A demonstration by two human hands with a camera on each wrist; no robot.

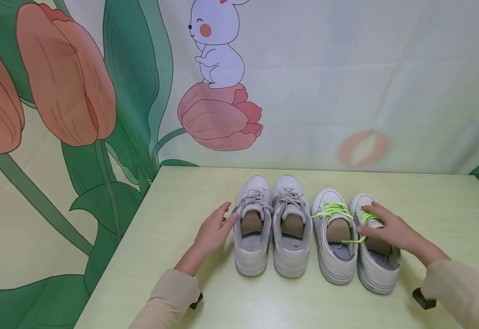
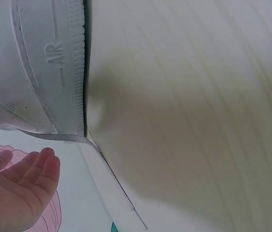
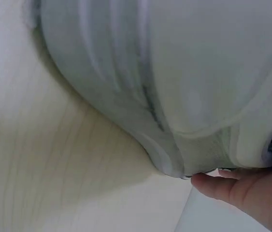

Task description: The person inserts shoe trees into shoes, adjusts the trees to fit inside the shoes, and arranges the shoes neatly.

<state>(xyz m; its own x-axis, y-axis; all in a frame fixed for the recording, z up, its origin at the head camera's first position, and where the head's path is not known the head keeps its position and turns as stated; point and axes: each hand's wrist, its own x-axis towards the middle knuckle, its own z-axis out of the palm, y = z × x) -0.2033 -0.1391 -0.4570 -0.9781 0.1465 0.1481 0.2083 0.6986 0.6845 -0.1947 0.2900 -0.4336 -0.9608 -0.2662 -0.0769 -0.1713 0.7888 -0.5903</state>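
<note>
Two white sneakers with grey laces stand side by side: the left grey-laced sneaker [image 1: 251, 256] and its mate [image 1: 291, 258]. To their right is a pair with lime-green laces, the inner green-laced sneaker [image 1: 335, 260] and the outer green-laced sneaker [image 1: 377, 274]. My left hand [image 1: 215, 230] is beside the leftmost shoe with relaxed fingers, holding nothing; a loose grey lace [image 2: 99, 152] trails near it. Over the outer green-laced sneaker lies my right hand [image 1: 391, 230], its fingers and thumb extended across the laces. In the right wrist view a fingertip touches the shoe's side.
The shoes stand on a pale yellow-green table [image 1: 173, 201], toes toward its back edge. Behind it hangs a cloth backdrop [image 1: 305, 91] printed with tulips and a white rabbit. Small black devices show under both cuffs.
</note>
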